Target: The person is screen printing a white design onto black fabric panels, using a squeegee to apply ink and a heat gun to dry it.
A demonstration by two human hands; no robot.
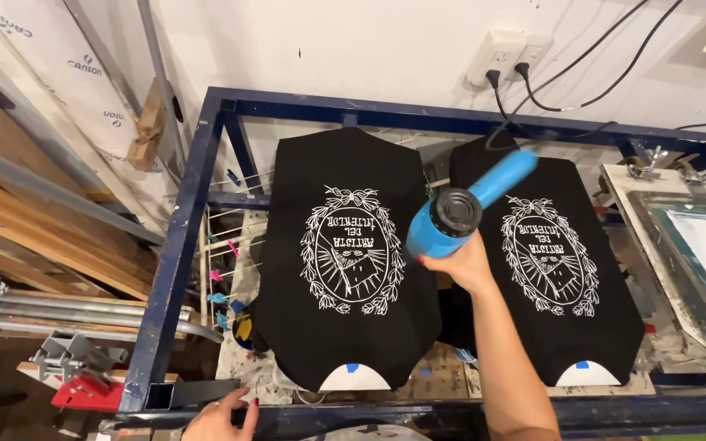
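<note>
Two black shirts lie stretched over platens inside a dark blue metal frame [180, 245], each printed with a white oval wreath design. The right hand [461, 263] is wrapped around the grip of a blue heat gun [467, 208], fingers closed firmly on it, holding it up in the gap between the two shirts; the gun's round dark end faces the camera and its blue body slants up and to the right, over the upper left edge of the right shirt [553, 269]. The left shirt [346, 253] sits just left of the gun. The left hand [221, 418] rests at the near edge, fingers spread loosely on the frame's near rail, gripping nothing. A black cord [507, 114] runs from the far side up to a white wall outlet [502, 51]. At the far right lies a printing screen [700, 253] in its frame. Wooden boards [34, 220] and metal bars lean at the left.
</note>
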